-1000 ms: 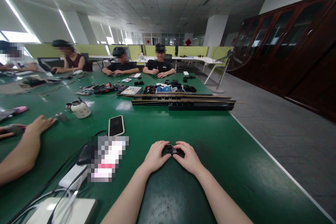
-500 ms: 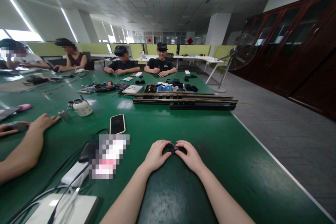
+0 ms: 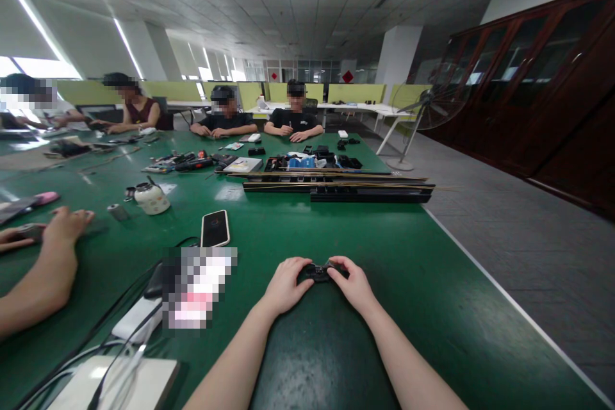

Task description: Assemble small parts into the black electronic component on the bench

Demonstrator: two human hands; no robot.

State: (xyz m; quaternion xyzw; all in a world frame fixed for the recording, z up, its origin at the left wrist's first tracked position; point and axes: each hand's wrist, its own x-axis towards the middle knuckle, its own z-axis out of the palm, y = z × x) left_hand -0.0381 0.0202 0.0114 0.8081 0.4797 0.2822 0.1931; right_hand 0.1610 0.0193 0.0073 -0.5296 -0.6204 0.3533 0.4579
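Note:
Between my hands, low over the green table [image 3: 408, 307], is a small dark object [image 3: 318, 273], black and wider than it is deep; its exact kind is too small to tell. My left hand [image 3: 287, 283] grips its left end, fingers over the far side and thumb at the near side. At its right end my right hand [image 3: 350, 283] has thumb and index finger pinched together around a bit of it. Whether that bit is a separate piece, I cannot make out. My fingers cover both ends of the object.
A phone [image 3: 215, 229] lies to the left, near cables and a white box [image 3: 137, 319]. A co-worker's hand [image 3: 67, 224] rests beside a grey cylinder [image 3: 118, 212] and a patterned jar [image 3: 152, 198]. Long black rails [image 3: 372, 194] with thin rods lie across the table ahead. Several people sit farther back.
My right hand's fingers have shifted slightly right and closed into a tighter pinch at the object's right end. The co-worker's hand at left has drawn back from the grey cylinder.

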